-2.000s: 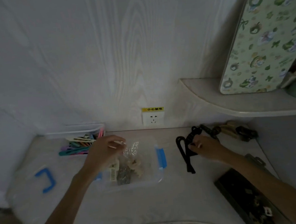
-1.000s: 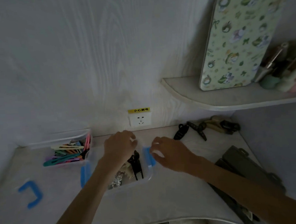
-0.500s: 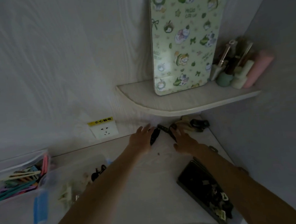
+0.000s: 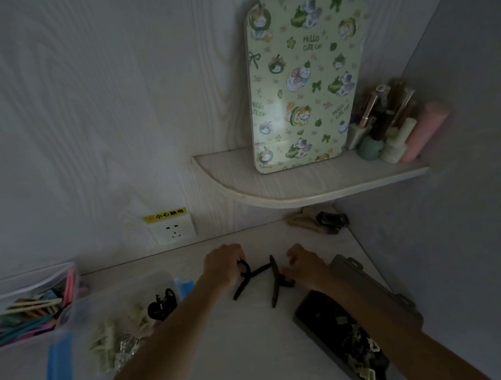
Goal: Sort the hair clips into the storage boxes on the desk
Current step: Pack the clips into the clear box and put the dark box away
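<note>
Two black hair clips lie on the pale desk between my hands. My left hand (image 4: 223, 266) has its fingers closed on the looped black clip (image 4: 245, 277). My right hand (image 4: 303, 264) grips the long black clip (image 4: 274, 280) at its right side. A clear storage box with blue latches (image 4: 116, 321) stands at the lower left and holds beige, glittery and black clips. Behind it, a second clear box (image 4: 29, 306) holds colourful flat clips. A beige clip (image 4: 303, 223) and a dark clip (image 4: 333, 221) lie in the far corner under the shelf.
A dark open case (image 4: 342, 334) with small items lies at the lower right beside my right forearm. A wall socket (image 4: 173, 230) sits above the desk's back edge. The curved shelf (image 4: 302, 186) overhangs the corner and carries a patterned green board (image 4: 306, 79) and cosmetics (image 4: 387, 127).
Both hands left the clear box and reached to the far corner, then drew back with the two black clips toward the middle of the desk. The view swung right.
</note>
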